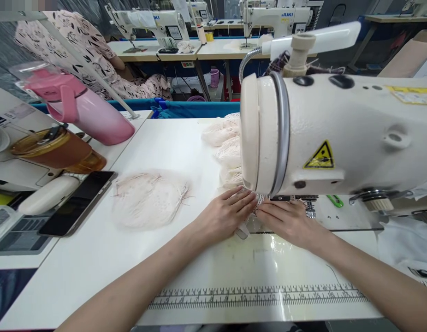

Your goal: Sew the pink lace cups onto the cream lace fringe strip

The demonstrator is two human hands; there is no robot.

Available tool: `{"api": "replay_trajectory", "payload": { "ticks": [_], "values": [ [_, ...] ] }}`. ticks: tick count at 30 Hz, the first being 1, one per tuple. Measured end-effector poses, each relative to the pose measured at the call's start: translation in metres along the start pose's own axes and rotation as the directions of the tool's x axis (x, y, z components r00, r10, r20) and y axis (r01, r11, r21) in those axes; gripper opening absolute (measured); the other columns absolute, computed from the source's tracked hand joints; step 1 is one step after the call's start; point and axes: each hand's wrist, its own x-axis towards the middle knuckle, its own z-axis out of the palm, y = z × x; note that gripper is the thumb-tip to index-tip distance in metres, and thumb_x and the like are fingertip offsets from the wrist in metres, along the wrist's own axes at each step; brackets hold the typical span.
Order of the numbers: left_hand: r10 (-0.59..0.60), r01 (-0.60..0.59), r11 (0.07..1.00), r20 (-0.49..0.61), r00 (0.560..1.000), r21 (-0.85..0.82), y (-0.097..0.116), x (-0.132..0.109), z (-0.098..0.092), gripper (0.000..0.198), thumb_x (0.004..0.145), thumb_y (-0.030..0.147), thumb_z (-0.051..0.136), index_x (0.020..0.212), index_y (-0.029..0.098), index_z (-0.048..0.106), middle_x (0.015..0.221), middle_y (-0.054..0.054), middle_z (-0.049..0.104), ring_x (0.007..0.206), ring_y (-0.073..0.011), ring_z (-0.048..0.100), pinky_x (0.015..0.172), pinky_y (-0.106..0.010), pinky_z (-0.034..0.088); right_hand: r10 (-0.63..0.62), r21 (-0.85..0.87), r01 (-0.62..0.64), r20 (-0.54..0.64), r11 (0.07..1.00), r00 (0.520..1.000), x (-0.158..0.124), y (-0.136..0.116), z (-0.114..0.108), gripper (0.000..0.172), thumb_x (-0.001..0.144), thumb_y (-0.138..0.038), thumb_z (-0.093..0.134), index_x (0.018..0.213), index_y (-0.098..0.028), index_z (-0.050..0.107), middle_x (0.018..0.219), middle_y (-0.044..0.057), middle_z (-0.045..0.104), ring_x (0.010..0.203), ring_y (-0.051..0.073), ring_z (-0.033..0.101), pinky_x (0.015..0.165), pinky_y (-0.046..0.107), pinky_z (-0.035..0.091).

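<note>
Gathered cream lace fabric lies on the white table and runs under the head of a sewing machine. My left hand rests on this fabric, fingers stretched flat over it just left of the needle area. Close to the presser foot, my right hand has its fingers together on the fabric's edge, with the thumb hidden. A small pale grey tab shows below my left fingers. The machine head hides the needle. Left of my hands lies a separate sheer cream piece with loose threads.
A phone, an amber cup and a pink tumbler stand or lie at the left. A printed ruler runs along the front edge. Green thread snips lie right of the needle area. Another person sits beyond.
</note>
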Motion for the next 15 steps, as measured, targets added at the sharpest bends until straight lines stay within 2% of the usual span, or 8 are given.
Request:
{"api": "replay_trajectory", "payload": {
  "ticks": [4, 8, 15],
  "values": [
    [-0.031, 0.031, 0.998, -0.005, 1.000, 0.059, 0.004, 0.001, 0.004, 0.038, 0.089, 0.007, 0.036, 0.118, 0.011, 0.060, 0.123, -0.009, 0.064, 0.121, -0.0208, 0.056, 0.107, -0.040, 0.042, 0.005, 0.052, -0.005, 0.001, 0.999, 1.000, -0.002, 0.002, 0.003, 0.030, 0.083, -0.001, 0.048, 0.105, -0.018, 0.058, 0.103, -0.001, 0.068, 0.094, 0.012, 0.060, 0.077, 0.028, 0.041],
    [-0.055, 0.055, 0.993, -0.009, 0.998, 0.104, 0.007, 0.001, 0.007, 0.036, 0.088, 0.008, 0.037, 0.116, 0.008, 0.061, 0.123, -0.012, 0.063, 0.118, -0.0237, 0.058, 0.105, -0.041, 0.043, 0.012, 0.070, -0.012, 0.004, 0.997, 1.000, -0.005, 0.003, 0.007, 0.030, 0.082, -0.001, 0.048, 0.104, -0.018, 0.059, 0.106, 0.000, 0.067, 0.093, 0.013, 0.060, 0.076, 0.028, 0.043],
    [-0.132, 0.128, 0.989, 0.047, 0.990, 0.075, 0.015, 0.001, 0.008, 0.040, 0.085, 0.018, 0.041, 0.120, 0.007, 0.058, 0.127, -0.015, 0.060, 0.124, -0.0283, 0.052, 0.107, -0.046, 0.039, 0.023, 0.065, -0.025, 0.028, 0.998, 0.999, -0.007, 0.004, 0.007, 0.026, 0.086, -0.005, 0.047, 0.102, -0.020, 0.061, 0.103, 0.002, 0.068, 0.088, 0.013, 0.061, 0.074, 0.027, 0.047]
  ]
}}
